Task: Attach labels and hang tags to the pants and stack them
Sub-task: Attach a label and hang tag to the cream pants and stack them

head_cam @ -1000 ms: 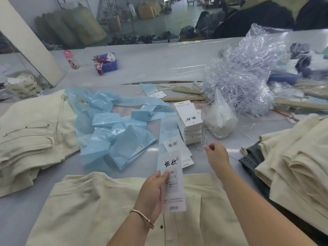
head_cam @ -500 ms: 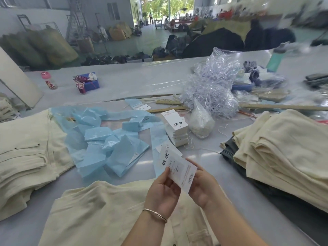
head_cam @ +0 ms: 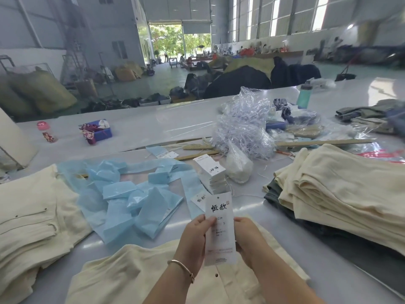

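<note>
Head view: a white hang tag is pinched upright btwn left hand & right hand, fingers curled on its side edges. It's held above cream pants spread on the table, w/ a tag stack beyond.

White hang tag with black characters; cream pants; pale blue bags.

A large industrial hall is seen, lit by daylight through tall windows at upper right. An open doorway is set in the far wall. Bulging sacks are piled at left on the grey floor.
</note>
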`<action>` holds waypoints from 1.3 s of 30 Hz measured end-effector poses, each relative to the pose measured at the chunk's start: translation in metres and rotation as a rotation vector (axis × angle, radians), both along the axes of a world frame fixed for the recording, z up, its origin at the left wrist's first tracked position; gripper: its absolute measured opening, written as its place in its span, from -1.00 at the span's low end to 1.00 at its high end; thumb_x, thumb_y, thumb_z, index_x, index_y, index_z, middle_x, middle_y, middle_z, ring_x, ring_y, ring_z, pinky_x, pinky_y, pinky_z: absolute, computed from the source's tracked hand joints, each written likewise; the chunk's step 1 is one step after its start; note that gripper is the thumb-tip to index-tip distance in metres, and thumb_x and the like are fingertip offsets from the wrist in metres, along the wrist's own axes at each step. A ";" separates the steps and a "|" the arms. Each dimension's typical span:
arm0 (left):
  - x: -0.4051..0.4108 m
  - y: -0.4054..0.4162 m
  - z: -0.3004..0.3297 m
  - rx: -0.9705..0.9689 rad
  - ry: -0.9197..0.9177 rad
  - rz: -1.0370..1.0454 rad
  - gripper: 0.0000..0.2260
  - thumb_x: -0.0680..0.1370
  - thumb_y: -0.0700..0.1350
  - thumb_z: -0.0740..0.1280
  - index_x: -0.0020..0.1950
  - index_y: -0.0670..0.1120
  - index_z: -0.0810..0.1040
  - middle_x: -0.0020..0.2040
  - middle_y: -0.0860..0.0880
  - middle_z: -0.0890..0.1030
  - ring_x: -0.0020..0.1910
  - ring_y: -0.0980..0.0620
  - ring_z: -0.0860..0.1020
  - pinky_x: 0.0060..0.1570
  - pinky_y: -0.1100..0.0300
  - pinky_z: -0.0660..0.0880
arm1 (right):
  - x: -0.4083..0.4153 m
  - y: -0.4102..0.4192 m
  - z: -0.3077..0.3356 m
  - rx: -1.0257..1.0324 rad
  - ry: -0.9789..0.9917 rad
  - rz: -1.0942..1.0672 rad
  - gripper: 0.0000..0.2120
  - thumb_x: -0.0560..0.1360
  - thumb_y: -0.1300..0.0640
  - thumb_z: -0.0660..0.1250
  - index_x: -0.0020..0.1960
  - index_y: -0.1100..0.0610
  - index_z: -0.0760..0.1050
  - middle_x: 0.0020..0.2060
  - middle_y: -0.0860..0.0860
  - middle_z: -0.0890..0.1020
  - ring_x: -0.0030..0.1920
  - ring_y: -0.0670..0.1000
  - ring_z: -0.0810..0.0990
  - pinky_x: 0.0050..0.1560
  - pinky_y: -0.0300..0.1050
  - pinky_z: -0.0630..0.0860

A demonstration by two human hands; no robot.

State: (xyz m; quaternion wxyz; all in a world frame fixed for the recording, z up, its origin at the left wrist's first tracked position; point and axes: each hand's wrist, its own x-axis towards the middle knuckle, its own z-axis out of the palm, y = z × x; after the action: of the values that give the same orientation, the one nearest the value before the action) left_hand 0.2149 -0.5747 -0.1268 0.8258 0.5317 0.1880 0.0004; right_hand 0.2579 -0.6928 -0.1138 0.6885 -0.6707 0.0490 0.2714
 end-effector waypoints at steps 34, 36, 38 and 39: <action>-0.026 -0.001 0.002 0.684 -0.264 0.118 -0.76 0.41 -0.15 0.34 0.03 0.08 0.63 -0.14 0.02 0.70 -0.18 0.01 0.66 -0.19 0.13 0.60 | 0.002 -0.002 0.010 -0.488 -0.855 0.059 -0.91 0.50 0.18 0.36 -0.20 0.10 0.55 -0.22 0.00 0.65 -0.17 0.04 0.57 -0.10 -0.04 0.50; -0.024 -0.002 0.001 0.725 -0.263 0.104 -0.76 0.41 -0.15 0.33 0.04 0.06 0.63 -0.14 0.04 0.70 -0.17 0.02 0.66 -0.15 0.07 0.60 | 0.003 -0.003 0.009 -0.467 -0.860 0.052 -0.90 0.49 0.18 0.38 -0.21 0.11 0.57 -0.25 0.01 0.65 -0.20 0.06 0.59 -0.12 -0.02 0.52; -0.023 -0.002 0.000 0.766 -0.260 0.094 -0.76 0.42 -0.14 0.33 0.05 0.06 0.63 -0.14 0.05 0.70 -0.16 0.02 0.66 -0.11 -0.02 0.61 | 0.004 -0.004 0.008 -0.440 -0.863 0.046 -0.89 0.48 0.17 0.39 -0.22 0.14 0.57 -0.28 0.02 0.65 -0.23 0.07 0.59 -0.15 0.02 0.53; -0.022 -0.003 -0.001 0.788 -0.261 0.093 -0.77 0.43 -0.13 0.33 0.05 0.07 0.63 -0.13 0.06 0.70 -0.15 0.02 0.66 -0.09 -0.05 0.60 | 0.005 -0.005 0.007 -0.428 -0.862 0.040 -0.88 0.48 0.17 0.40 -0.23 0.16 0.57 -0.30 0.02 0.65 -0.25 0.08 0.59 -0.16 0.03 0.53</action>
State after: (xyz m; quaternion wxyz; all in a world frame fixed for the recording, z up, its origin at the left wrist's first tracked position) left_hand 0.1924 -0.5775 -0.1277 0.5752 0.7934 0.0911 0.1769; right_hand 0.2630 -0.6975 -0.1065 0.4873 -0.8496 -0.1990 -0.0347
